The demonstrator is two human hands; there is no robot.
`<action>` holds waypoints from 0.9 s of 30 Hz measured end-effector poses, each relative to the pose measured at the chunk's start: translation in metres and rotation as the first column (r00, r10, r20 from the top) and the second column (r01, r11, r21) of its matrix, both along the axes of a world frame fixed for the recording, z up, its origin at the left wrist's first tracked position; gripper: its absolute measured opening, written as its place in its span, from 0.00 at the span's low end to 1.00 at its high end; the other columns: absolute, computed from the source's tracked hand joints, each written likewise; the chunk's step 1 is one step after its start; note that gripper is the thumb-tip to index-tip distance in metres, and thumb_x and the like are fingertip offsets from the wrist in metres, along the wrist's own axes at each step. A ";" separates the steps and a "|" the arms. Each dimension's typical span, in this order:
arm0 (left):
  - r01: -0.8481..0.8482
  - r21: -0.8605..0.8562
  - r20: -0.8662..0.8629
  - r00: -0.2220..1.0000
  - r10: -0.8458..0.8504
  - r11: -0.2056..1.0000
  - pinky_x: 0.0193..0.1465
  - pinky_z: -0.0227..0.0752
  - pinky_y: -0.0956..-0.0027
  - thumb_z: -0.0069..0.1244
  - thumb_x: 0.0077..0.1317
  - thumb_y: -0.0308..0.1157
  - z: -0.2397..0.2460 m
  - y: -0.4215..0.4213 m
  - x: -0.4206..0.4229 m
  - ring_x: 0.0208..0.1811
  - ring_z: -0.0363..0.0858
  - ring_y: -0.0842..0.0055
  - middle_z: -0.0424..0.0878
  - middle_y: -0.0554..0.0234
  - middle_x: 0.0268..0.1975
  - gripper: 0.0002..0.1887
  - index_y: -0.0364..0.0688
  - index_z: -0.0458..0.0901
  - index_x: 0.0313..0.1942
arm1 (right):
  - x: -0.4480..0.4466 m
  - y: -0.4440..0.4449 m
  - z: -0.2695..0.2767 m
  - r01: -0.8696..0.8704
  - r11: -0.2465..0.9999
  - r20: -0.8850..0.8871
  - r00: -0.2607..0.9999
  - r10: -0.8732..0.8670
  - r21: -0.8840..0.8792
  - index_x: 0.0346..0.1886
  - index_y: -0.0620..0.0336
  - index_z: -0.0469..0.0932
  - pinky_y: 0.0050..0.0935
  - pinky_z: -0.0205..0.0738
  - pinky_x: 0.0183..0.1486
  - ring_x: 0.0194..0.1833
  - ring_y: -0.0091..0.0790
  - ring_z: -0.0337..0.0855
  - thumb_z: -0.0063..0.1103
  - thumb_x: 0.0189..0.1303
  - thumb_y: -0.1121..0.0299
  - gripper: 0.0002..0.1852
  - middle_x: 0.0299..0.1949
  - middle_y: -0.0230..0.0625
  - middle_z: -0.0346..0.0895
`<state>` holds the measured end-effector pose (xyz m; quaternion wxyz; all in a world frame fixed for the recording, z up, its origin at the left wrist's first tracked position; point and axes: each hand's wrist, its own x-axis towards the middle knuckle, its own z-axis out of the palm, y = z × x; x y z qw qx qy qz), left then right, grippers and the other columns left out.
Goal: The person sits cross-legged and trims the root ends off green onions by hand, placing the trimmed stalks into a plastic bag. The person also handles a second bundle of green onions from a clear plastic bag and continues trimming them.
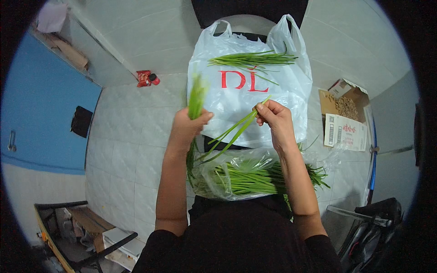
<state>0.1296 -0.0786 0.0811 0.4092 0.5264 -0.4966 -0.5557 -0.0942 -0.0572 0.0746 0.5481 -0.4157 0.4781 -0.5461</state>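
Observation:
My left hand is closed around an upright bunch of long green chives, blurred at its top. Between thumb and fingers, my right hand pinches a few chive stalks that slant down to the left. Both hands are over a white plastic carrier bag with red lettering, spread flat on a dark support. A loose pile of chives lies across its upper part. Closer to my body, a clear plastic bag holds a larger bundle of chives, partly hidden by my right forearm.
An opened cardboard box with small brown pieces stands on the tiled floor at right. A red packet and a small black-lidded jar are by the wall at left. A dark-framed rack is at lower left.

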 end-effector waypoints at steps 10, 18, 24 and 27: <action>0.299 0.092 -0.147 0.947 -0.284 0.950 0.16 0.51 0.82 0.57 0.52 0.33 0.010 0.003 -0.034 0.14 0.60 0.90 0.71 0.73 0.18 0.11 0.35 0.78 0.30 | 0.020 -0.004 0.006 -0.095 0.995 0.011 0.995 0.096 -0.021 0.25 0.63 0.76 0.17 0.61 0.27 0.22 0.18 0.66 0.56 0.58 0.66 0.10 0.20 0.27 0.71; 0.256 0.085 -0.189 0.953 -0.237 0.963 0.15 0.52 0.82 0.56 0.52 0.32 -0.002 0.001 -0.032 0.14 0.62 0.89 0.72 0.71 0.18 0.10 0.35 0.77 0.30 | 0.016 0.001 0.001 -0.126 0.992 -0.133 0.983 0.126 0.009 0.27 0.61 0.76 0.18 0.62 0.28 0.25 0.17 0.68 0.61 0.52 0.69 0.06 0.22 0.24 0.72; 0.259 0.082 -0.211 0.948 -0.238 0.962 0.16 0.52 0.82 0.54 0.53 0.32 -0.002 0.000 -0.030 0.14 0.62 0.89 0.76 0.67 0.21 0.09 0.35 0.77 0.30 | 0.016 -0.001 0.000 -0.134 0.991 -0.139 0.981 0.137 0.029 0.27 0.61 0.76 0.17 0.62 0.28 0.25 0.16 0.68 0.61 0.52 0.71 0.05 0.22 0.23 0.72; 0.260 0.077 -0.219 0.946 -0.238 0.962 0.16 0.53 0.82 0.54 0.53 0.32 -0.003 -0.001 -0.030 0.14 0.62 0.89 0.76 0.66 0.22 0.09 0.35 0.77 0.30 | 0.016 0.000 -0.001 -0.138 0.990 -0.135 0.981 0.139 0.017 0.28 0.62 0.76 0.17 0.62 0.28 0.25 0.16 0.67 0.61 0.52 0.72 0.04 0.22 0.23 0.70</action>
